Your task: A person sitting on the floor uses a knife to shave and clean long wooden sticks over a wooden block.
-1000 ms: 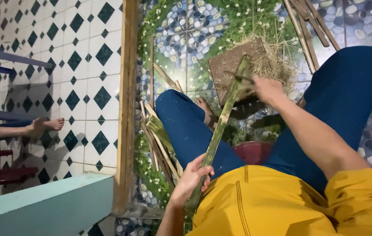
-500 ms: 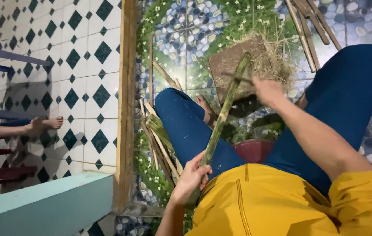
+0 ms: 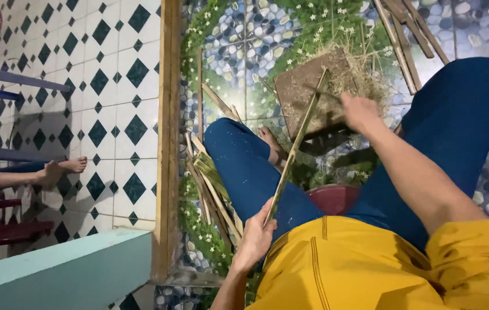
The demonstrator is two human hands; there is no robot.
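A long green bamboo strip (image 3: 293, 150) is seen running diagonally from the lower middle of the view up to a square brown wooden block (image 3: 307, 92). Its near end is gripped by the left hand (image 3: 256, 238), whose fingers are curled closed around it just beside the left thigh in blue trousers (image 3: 244, 166). Its far end rests on the block, where the right hand (image 3: 359, 112) is held just beside it, closed around a thin dark tool (image 3: 320, 93) that is laid across the strip; whether it is a blade cannot be told. The strip is thus stretched between the two hands, which are kept well apart, the left low and near the body, the right farther out over the block. One strip is held, one block is seen, and one tool is made out. A loose heap of dry straw-like shavings (image 3: 365, 80) is spread behind and beside the block. A bundle of split bamboo pieces (image 3: 210, 183) is laid on the floor to the left of the left leg; their number cannot be counted exactly, as several overlap. A few more slats (image 3: 408, 28) are lying at the upper right. One dark red stool (image 3: 330, 198) is partly hidden between the legs. At the far left, two bare feet of another person (image 3: 63, 168) are seen on the diamond-patterned tiles (image 3: 112, 86).
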